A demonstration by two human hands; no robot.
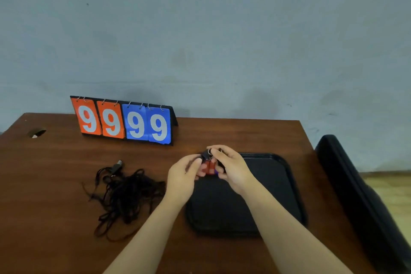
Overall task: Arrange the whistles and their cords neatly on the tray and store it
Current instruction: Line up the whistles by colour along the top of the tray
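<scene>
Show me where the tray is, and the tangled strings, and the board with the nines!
tray (278,181), head view, bare flat part toward its right side.
tangled strings (126,193), head view, middle of the black pile.
board with the nines (135,127), head view, left blue card.

Light: dim, cool, even.
Shadows: soft, on the wall behind the orange-and-blue flip scoreboard (124,121).
Focus: slightly soft throughout.
Edges: wide-angle bending, right side smeared.
</scene>
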